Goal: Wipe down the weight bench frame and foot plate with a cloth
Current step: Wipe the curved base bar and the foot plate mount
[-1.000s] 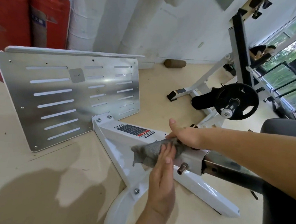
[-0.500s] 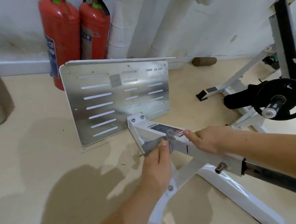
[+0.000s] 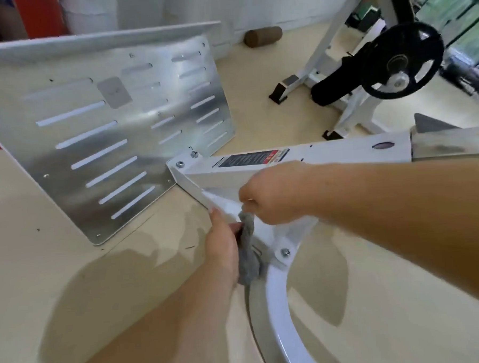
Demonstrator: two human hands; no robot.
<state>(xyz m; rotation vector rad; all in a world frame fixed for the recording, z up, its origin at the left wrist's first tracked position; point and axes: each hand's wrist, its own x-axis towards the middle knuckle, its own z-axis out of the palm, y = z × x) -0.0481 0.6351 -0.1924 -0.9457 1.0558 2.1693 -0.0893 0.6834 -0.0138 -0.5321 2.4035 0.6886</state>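
Observation:
The white bench frame point(image 3: 342, 152) runs from the right edge to a bolted bracket at the slotted metal foot plate point(image 3: 99, 127). A curved white base tube point(image 3: 278, 318) drops toward the bottom. A grey cloth point(image 3: 248, 261) hangs against the frame's angled brace. My right hand point(image 3: 269, 196) pinches the cloth's top end from above, fingers curled. My left hand point(image 3: 222, 246) lies against the cloth's left side, pressing it to the brace; its fingers are hidden behind the cloth.
A second white machine with a black weight plate point(image 3: 405, 61) stands at the back right. A brown roller point(image 3: 262, 35) lies by the white wall. Red fire extinguishers point(image 3: 8, 18) stand at the back left. Beige floor point(image 3: 72, 287) surrounds the frame.
The cloth has moved from the top of the frame beam down to the angled brace. My right hand left the beam and took the cloth's top. The view has moved closer.

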